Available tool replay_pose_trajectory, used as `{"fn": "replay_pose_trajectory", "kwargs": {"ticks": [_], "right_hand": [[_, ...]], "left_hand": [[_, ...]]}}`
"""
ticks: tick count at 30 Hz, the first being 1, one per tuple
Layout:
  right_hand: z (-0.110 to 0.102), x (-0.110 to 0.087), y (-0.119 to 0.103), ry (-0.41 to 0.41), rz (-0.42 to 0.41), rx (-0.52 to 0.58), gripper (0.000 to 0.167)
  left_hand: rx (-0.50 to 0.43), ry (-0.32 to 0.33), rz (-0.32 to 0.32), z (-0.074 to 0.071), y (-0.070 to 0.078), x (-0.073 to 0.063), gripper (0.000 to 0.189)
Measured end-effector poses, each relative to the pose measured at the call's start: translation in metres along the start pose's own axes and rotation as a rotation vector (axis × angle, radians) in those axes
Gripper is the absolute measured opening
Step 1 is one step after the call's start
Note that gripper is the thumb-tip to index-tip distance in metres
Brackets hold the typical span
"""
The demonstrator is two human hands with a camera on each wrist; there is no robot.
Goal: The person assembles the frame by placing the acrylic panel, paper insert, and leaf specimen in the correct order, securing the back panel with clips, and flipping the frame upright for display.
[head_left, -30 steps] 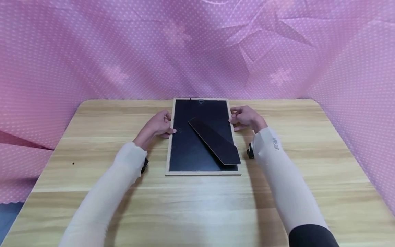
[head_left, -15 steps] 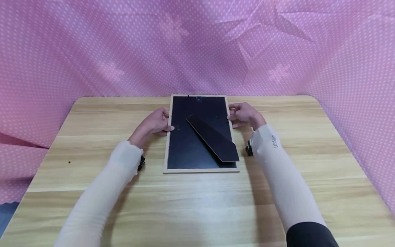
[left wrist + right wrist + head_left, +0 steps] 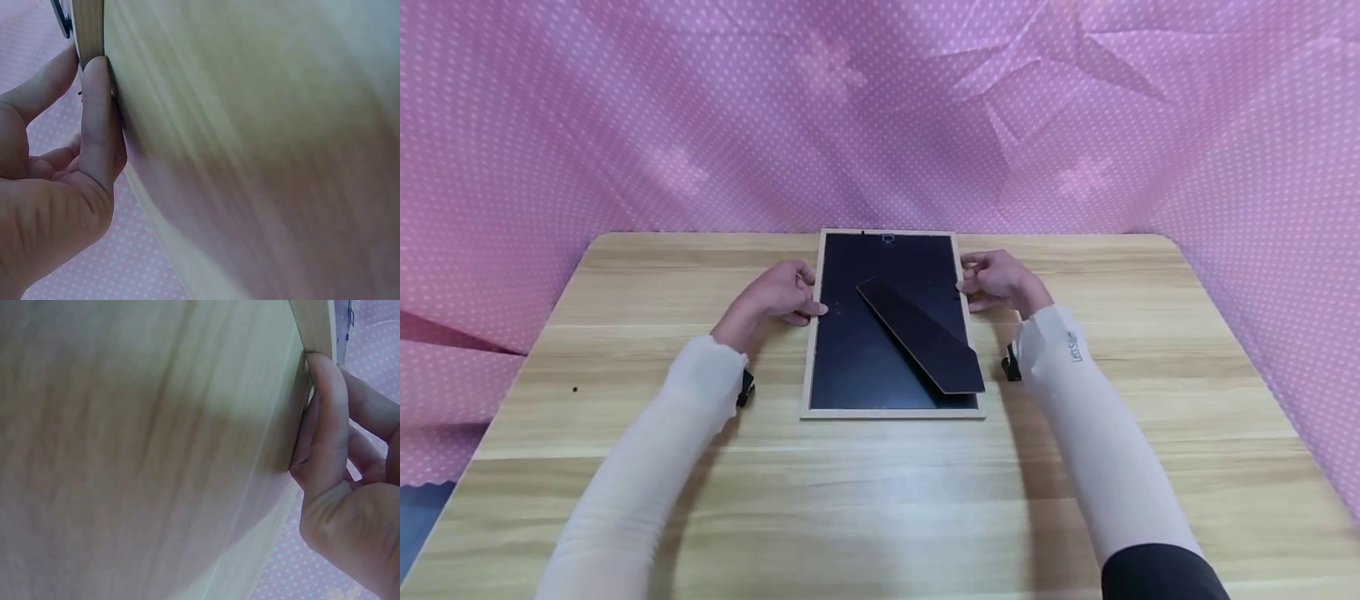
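Observation:
A picture frame [image 3: 842, 358] with a light wood border lies back side up on the table, its far end at the table's far edge. Its black backing carries a slanted black easel stand [image 3: 921, 337] and a small hanger [image 3: 888, 238] near the top. My left hand [image 3: 775, 293] grips the left border, thumb over the rim; my right hand [image 3: 1000, 279] holds the right border a little farther up. In the left wrist view, the fingers [image 3: 97, 119] press against the frame's side. The right wrist view likewise has fingers [image 3: 328, 419] on the opposite side. Some fingertips are hidden.
The wood-grain table [image 3: 880, 508] spreads around the frame. Behind it and at both sides hangs a pink dotted cloth [image 3: 880, 125]. A tiny dark speck [image 3: 576, 389] marks the tabletop at left.

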State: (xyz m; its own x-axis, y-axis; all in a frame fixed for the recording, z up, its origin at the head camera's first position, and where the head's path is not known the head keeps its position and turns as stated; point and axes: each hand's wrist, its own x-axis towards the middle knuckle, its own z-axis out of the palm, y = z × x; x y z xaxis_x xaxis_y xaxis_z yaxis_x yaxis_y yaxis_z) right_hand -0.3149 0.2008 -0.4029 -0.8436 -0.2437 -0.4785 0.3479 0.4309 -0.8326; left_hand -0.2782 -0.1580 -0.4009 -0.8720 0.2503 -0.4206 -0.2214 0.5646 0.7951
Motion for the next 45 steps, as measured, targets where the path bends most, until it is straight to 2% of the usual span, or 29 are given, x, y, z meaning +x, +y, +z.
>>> {"fn": "replay_pose_trajectory", "kwargs": {"ticks": [4, 15, 26, 38, 45], "right_hand": [[0.0, 0.0, 0.0, 0.0, -0.012, 0.006, 0.068], [0.002, 0.0, 0.004, -0.002, 0.007, 0.001, 0.07], [0.002, -0.002, 0.008, 0.006, 0.011, 0.01, 0.069], [0.001, 0.0, 0.008, 0.012, -0.001, 0.031, 0.069], [0.0, 0.0, 0.005, 0.01, 0.002, 0.026, 0.069]], "left_hand": [[0.0, 0.016, -0.017, -0.003, 0.003, 0.0, 0.06], [-0.111, 0.044, -0.021, -0.003, -0.001, 0.01, 0.047], [-0.102, 0.045, -0.024, -0.004, 0.001, 0.016, 0.042], [-0.129, 0.052, -0.031, -0.007, 0.005, 0.021, 0.049], [-0.188, 0.054, -0.041, -0.01, 0.004, 0.023, 0.051]]}}
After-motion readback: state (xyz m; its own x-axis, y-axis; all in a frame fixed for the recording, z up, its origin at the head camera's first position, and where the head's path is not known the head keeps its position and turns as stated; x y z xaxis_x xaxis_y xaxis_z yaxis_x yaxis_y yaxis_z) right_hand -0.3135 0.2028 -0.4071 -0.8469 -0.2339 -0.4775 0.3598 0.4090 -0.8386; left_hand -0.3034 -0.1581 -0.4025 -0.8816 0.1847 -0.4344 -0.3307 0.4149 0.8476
